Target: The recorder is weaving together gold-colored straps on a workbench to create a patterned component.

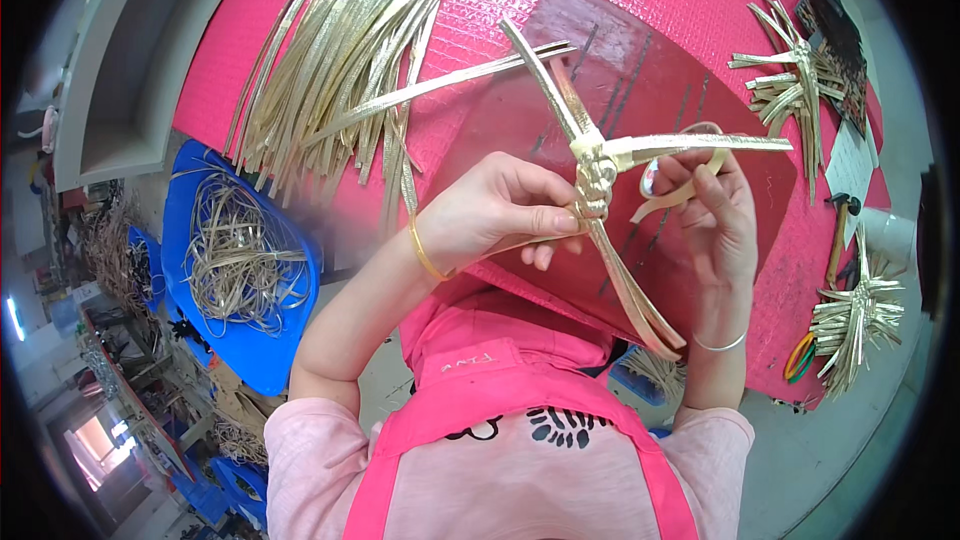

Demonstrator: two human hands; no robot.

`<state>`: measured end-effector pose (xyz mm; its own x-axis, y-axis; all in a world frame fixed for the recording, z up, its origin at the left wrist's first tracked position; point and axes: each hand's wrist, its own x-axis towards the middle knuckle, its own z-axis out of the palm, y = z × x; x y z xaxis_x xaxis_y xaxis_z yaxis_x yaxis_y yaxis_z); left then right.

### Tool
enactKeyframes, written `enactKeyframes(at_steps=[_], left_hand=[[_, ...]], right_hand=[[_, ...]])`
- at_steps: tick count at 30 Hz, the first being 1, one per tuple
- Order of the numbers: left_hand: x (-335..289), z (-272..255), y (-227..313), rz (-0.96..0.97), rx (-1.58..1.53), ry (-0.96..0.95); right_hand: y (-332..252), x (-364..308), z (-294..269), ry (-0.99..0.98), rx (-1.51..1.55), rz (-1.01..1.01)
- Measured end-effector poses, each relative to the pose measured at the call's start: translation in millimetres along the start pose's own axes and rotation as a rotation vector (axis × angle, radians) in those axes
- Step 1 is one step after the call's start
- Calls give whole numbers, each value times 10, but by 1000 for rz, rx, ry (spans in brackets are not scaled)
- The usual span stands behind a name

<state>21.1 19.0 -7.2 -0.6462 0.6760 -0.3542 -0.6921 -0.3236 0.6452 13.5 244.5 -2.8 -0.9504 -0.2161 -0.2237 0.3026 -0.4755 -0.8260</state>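
Over the dark red mat (510, 130) is a knotted gold woven piece (594, 185) with gold straps running out from it upward, to the right and downward. Pale yellow tape (620, 152) wraps the base of the right-hand strap, and more sits at the upper one. My left hand (510, 205) pinches the woven piece at its left side between thumb and fingers. To the right, my right hand (715, 215) has its fingers curled around a pale tape strip (680, 198), one end hanging free. A small shiny thing shows beside its fingertips; its kind cannot be made out.
A pile of loose gold straps (350, 60) lies on the pink table cover (480, 0) at upper left. Blue bin (245, 340) with tangled strips stands left. On the right lie gold strap pieces (803, 70), a hammer (840, 230) and another strap bundle (858, 315).
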Motion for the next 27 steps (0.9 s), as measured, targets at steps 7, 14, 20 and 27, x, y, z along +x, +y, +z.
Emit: enactKeyframes(at_steps=[7,14,20,27], left_hand=[[72,124,-136,156,133,-26],[-70,171,-35,148,161,109],[-88,158,56,126,270,294],[92,117,-74,373,254,532]], right_hand=[[168,-82,324,14,247,-158],[372,5,406,51,-473,-652],[191,71,318,-3,-777,-85],[-109,-223,506,-31,-633,-76]])
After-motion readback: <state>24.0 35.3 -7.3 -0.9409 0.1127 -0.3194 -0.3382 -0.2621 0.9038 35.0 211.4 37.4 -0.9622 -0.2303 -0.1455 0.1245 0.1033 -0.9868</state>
